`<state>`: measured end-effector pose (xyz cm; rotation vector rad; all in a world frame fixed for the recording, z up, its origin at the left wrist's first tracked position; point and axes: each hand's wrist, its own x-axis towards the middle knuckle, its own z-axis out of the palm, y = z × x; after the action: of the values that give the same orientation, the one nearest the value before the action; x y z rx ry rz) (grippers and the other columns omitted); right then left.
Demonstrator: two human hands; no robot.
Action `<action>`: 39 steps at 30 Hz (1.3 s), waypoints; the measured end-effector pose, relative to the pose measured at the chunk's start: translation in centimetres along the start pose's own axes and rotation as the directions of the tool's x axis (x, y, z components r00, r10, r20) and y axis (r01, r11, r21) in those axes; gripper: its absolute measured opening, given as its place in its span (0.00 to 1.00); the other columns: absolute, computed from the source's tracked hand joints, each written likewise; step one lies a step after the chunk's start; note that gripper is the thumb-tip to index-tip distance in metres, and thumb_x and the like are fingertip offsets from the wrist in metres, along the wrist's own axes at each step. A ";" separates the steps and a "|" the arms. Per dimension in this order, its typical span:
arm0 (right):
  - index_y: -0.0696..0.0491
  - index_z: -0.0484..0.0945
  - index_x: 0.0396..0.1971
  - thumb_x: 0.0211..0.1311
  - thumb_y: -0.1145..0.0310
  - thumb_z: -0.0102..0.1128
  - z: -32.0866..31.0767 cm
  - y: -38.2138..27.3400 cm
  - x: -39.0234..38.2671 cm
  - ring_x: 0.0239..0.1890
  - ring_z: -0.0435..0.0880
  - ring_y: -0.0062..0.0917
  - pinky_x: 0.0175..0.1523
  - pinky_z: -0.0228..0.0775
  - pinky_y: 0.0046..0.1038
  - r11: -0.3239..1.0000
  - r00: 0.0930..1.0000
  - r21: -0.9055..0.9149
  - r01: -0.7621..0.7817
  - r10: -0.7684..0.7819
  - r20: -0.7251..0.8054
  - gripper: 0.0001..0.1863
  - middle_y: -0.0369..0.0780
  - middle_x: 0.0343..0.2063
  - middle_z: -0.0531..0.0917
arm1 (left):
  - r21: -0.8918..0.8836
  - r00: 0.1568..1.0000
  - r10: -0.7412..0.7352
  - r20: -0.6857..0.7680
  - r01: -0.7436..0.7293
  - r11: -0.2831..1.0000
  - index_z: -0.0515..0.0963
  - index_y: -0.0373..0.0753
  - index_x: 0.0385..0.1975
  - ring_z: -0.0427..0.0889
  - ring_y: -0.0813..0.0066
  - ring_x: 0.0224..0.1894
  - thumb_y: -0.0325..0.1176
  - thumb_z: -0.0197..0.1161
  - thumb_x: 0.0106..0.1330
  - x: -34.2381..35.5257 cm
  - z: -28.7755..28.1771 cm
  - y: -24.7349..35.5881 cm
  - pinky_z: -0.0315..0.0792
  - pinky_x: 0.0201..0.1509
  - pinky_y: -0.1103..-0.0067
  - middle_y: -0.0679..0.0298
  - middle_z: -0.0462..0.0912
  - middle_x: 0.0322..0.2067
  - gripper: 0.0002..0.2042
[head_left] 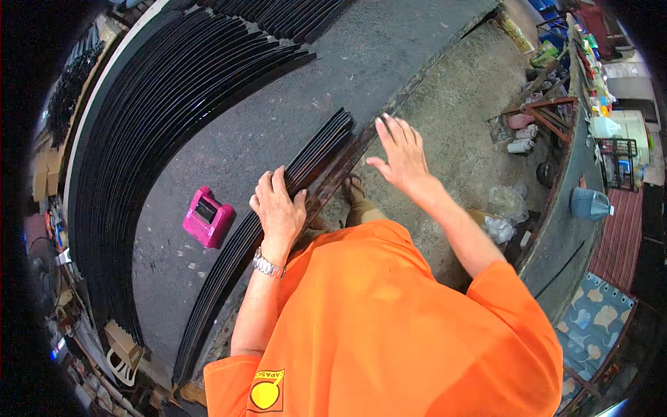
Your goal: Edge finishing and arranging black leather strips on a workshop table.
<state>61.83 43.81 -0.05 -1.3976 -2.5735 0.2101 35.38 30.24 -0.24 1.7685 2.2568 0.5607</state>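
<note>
A narrow bundle of long black strips [316,154] lies along the near edge of the dark grey tabletop [278,128]. My left hand [279,208], with a metal watch at its wrist, is closed over the middle of this bundle, fingers on its far side and thumb on the near side. My right hand [403,154] is raised just past the bundle's far end, beside the table edge. Its fingers are stretched out and its thumb stands apart; I see nothing held in it. Left of my left hand sits a pink box-like case [208,217] with a dark window.
A wide curving row of black strips [132,153] covers the table's left side, with more strips [285,15] at the top. Concrete floor [451,132] runs along the right. Beyond it stands a bench with a bluish jug [590,203]. Plastic bags [507,203] lie below it.
</note>
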 end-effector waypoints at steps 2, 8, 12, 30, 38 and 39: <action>0.56 0.63 0.69 0.54 0.49 0.71 0.3 1.4 2.7 0.71 0.60 0.44 0.72 0.51 0.50 0.993 0.993 -0.008 0.118 -0.118 0.000 0.46 0.48 0.69 0.64 | 0.040 1.000 -0.004 0.001 0.004 0.999 0.66 0.39 0.67 0.69 0.55 0.60 0.38 0.71 0.57 -0.2 0.1 0.1 0.58 0.62 0.60 0.53 0.70 0.58 0.36; 0.56 0.63 0.69 0.51 0.41 0.70 1.0 4.7 9.1 0.73 0.58 0.42 0.73 0.47 0.54 0.908 0.907 -0.017 0.418 -0.416 0.069 0.51 0.47 0.71 0.62 | 0.189 0.999 -0.054 -0.003 0.054 0.981 0.62 0.41 0.71 0.70 0.56 0.60 0.39 0.70 0.60 -1.0 0.4 1.2 0.56 0.64 0.60 0.53 0.71 0.58 0.38; 0.56 0.64 0.69 0.56 0.36 0.62 1.5 5.3 10.9 0.74 0.57 0.43 0.72 0.45 0.60 0.824 0.823 -0.049 0.564 -0.556 0.117 0.49 0.47 0.71 0.62 | 0.233 0.993 -0.106 -0.050 0.115 0.966 0.62 0.42 0.71 0.69 0.57 0.61 0.42 0.71 0.60 -1.3 0.9 2.3 0.53 0.66 0.58 0.53 0.71 0.58 0.39; 0.58 0.62 0.69 0.60 0.37 0.60 2.2 2.9 10.1 0.74 0.56 0.45 0.72 0.41 0.64 0.733 0.719 0.144 0.664 -0.680 0.143 0.48 0.50 0.71 0.62 | 0.295 0.964 -0.211 -0.161 0.251 0.922 0.64 0.39 0.68 0.67 0.57 0.64 0.57 0.68 0.59 -1.0 2.3 3.2 0.52 0.69 0.55 0.54 0.71 0.58 0.41; 0.48 0.68 0.67 0.63 0.45 0.60 2.6 2.8 12.7 0.73 0.59 0.45 0.70 0.45 0.65 0.805 0.812 0.134 0.578 -0.584 0.004 0.36 0.48 0.69 0.65 | 0.312 0.935 -0.168 -0.314 0.268 0.912 0.69 0.39 0.65 0.70 0.57 0.61 0.58 0.64 0.60 0.0 3.6 3.2 0.55 0.68 0.56 0.54 0.74 0.55 0.38; 0.45 0.70 0.66 0.65 0.47 0.60 3.0 3.4 12.9 0.73 0.59 0.44 0.70 0.45 0.66 0.826 0.828 0.098 0.555 -0.560 0.034 0.33 0.47 0.69 0.66 | 0.308 0.934 -0.157 -0.320 0.259 0.916 0.69 0.39 0.65 0.70 0.57 0.61 0.58 0.64 0.60 0.1 3.8 3.3 0.55 0.68 0.56 0.54 0.74 0.55 0.38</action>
<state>56.98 56.45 -2.25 -0.5615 -2.8505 0.2617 39.74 31.58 -2.23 1.6392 2.8596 0.4206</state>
